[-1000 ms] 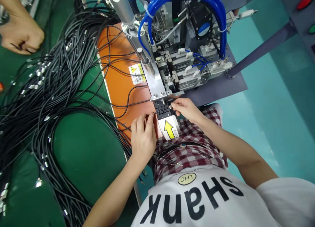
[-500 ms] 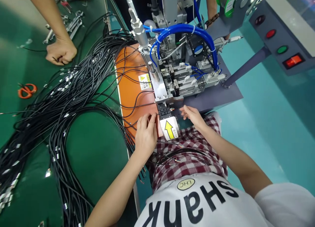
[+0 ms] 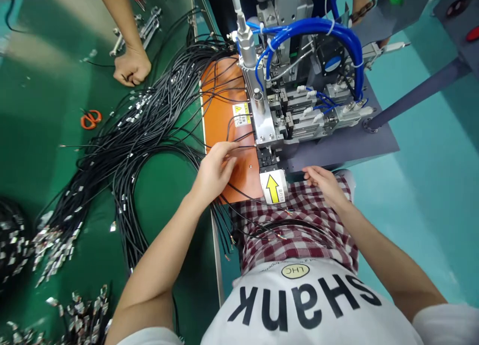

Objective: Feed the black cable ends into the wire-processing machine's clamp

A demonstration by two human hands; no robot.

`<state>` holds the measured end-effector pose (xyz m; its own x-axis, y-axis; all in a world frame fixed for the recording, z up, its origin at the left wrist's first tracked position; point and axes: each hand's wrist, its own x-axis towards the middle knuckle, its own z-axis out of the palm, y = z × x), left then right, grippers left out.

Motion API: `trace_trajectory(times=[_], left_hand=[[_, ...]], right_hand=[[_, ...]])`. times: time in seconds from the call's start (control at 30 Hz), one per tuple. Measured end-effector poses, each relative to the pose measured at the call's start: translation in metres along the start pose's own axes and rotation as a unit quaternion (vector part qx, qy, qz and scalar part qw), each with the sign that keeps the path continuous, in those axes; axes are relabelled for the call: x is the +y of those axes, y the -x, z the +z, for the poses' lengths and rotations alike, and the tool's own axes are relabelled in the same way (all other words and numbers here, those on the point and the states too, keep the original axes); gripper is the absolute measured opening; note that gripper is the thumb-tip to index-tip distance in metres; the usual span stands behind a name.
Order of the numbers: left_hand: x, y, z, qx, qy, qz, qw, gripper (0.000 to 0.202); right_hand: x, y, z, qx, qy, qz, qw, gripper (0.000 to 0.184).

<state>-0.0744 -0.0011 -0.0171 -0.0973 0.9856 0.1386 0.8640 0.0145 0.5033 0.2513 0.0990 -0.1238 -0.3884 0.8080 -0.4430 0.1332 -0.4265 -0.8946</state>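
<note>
My left hand is over the orange plate, its fingertips closed on a black cable that runs into the side of the metal machine. The thumb partly hides the grip. My right hand is held right of the fixture, fingers curled together, with nothing visible in them. Between my hands is a black slotted block, and before it a white label with a yellow arrow. Several cables with bare coloured wire ends lie across my lap.
A large bundle of black cables covers the green table on the left. Orange-handled scissors and wrenches lie beyond. Another person's fist rests on the table. Blue air hoses arch over the machine.
My left hand has moved forward along the machine's edge, away from the slotted block. My right hand has drawn slightly away from the fixture. The view has shifted left.
</note>
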Motion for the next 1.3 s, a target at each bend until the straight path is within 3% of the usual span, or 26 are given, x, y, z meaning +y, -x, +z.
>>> trace_trajectory(times=[0.07, 0.13, 0.3, 0.57, 0.63, 0.73, 0.77, 0.83, 0.93, 1.03, 1.17, 1.3], left_hand=[[-0.01, 0.007, -0.02, -0.009, -0.059, -0.026, 0.998, 0.032], [-0.023, 0.009, -0.029, -0.037, -0.142, -0.043, 0.988, 0.032], [-0.042, -0.013, -0.014, -0.121, -0.259, -0.114, 0.951, 0.022], [-0.05, -0.062, 0.001, -0.028, -0.163, -0.096, 0.982, 0.015], [-0.042, -0.055, -0.001, -0.006, -0.136, -0.095, 0.986, 0.019], [-0.012, -0.02, -0.002, 0.02, -0.11, -0.052, 0.992, 0.028], [0.001, -0.004, 0.001, -0.008, -0.099, 0.005, 0.995, 0.021], [0.026, 0.025, 0.013, -0.119, -0.059, 0.143, 0.981, 0.017], [0.05, 0.051, 0.036, -0.138, -0.069, 0.24, 0.958, 0.021], [0.056, 0.054, 0.046, -0.099, -0.042, 0.222, 0.969, 0.016], [0.055, 0.048, 0.035, -0.052, 0.006, 0.107, 0.993, 0.014], [0.056, 0.047, 0.032, -0.038, 0.041, 0.043, 0.998, 0.01]], right_hand=[[0.004, 0.007, -0.013, 0.023, 0.007, 0.008, 1.0, 0.046], [0.008, 0.011, -0.021, 0.033, 0.006, 0.025, 0.999, 0.047], [0.011, 0.016, -0.025, 0.02, 0.001, 0.028, 0.999, 0.042], [0.006, 0.021, -0.029, 0.032, 0.009, 0.02, 0.999, 0.038], [0.001, 0.022, -0.027, 0.025, 0.019, 0.015, 0.999, 0.038], [-0.01, 0.027, -0.022, 0.011, 0.055, -0.004, 0.998, 0.038], [-0.014, 0.029, -0.02, 0.007, 0.068, -0.009, 0.998, 0.038], [-0.022, 0.033, -0.016, -0.004, 0.083, -0.017, 0.996, 0.037], [-0.036, 0.038, -0.006, -0.025, 0.102, -0.033, 0.994, 0.033], [-0.052, 0.046, 0.005, -0.067, 0.133, -0.058, 0.987, 0.028], [-0.068, 0.056, 0.024, -0.161, 0.16, -0.115, 0.967, 0.023], [-0.073, 0.05, 0.049, -0.137, 0.164, -0.169, 0.962, 0.021]])
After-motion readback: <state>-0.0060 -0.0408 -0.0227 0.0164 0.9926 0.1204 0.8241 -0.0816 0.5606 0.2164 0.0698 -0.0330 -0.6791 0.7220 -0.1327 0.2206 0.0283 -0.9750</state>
